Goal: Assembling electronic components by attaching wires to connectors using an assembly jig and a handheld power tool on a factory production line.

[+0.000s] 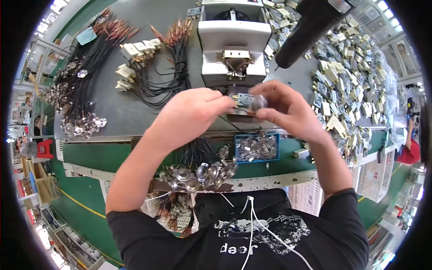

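Observation:
In front of the white machine, my two hands meet around a small block with a grey-blue face [244, 99]. My left hand [191, 112] comes in from the left, thumb and fingers pinched together at the block's left end. What sits in that pinch is hidden. A thin black wire [230, 122] runs out from beneath it. My right hand [290, 111] curls from the right, with a round, shiny metal cap [258, 102] between thumb and fingers, blurred by motion. The cap lies against the block's right end; whether they are joined I cannot tell.
The white machine [234, 33] stands ahead, a cream block on its front. A dark tool [310, 33] hangs right of it. Many cream-and-grey blocks [344, 76] cover the right side. Wire bundles [92, 58] lie left. A blue tray [257, 147] of small metal parts sits near me.

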The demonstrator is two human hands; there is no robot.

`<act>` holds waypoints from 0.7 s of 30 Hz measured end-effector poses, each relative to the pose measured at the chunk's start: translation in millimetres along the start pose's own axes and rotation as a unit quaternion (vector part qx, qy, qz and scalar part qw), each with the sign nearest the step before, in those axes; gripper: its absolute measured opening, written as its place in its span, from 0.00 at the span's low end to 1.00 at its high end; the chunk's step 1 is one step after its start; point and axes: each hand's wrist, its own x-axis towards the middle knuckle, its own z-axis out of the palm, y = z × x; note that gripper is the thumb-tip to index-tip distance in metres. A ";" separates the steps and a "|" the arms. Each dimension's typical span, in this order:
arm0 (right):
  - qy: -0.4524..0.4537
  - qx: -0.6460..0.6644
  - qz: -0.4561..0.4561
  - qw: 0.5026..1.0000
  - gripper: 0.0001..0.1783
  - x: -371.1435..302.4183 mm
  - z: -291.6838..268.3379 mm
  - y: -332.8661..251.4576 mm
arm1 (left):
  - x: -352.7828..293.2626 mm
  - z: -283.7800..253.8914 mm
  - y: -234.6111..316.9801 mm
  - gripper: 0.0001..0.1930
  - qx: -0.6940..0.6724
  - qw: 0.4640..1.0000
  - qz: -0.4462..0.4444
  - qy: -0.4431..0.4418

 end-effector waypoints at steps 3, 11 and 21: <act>0.123 0.095 -0.056 0.986 0.21 -13.6 16.2 17.4 | 4.2 -3.6 9.1 0.09 -0.003 0.999 -0.045 -0.007; 0.034 -0.102 -0.013 0.994 0.23 -11.7 11.0 0.0 | -0.7 1.8 13.3 0.07 0.053 0.998 -0.008 0.016; -0.058 -0.115 0.048 0.991 0.19 -2.6 0.9 -8.2 | 4.2 11.5 12.2 0.15 0.142 0.987 0.020 -0.072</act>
